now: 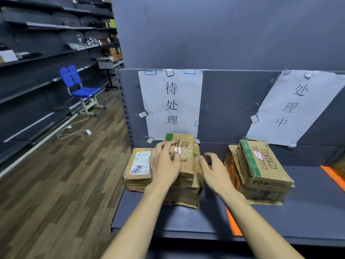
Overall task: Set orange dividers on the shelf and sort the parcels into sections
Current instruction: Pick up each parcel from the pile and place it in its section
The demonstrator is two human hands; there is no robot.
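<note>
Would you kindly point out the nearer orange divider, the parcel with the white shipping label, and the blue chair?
Nearer orange divider (232, 224), head view, on its front end by the shelf edge.
Parcel with the white shipping label (139, 165), head view, on its top face.
Blue chair (85, 91), head view, on the seat.

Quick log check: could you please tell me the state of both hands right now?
Left hand: open, fingers spread over the middle parcel stack.
Right hand: open, loosely curled, holding nothing.

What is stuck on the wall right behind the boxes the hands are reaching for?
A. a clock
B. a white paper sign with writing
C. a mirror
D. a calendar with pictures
B: a white paper sign with black characters is taped to the back panel behind the left stack of parcels.
</note>
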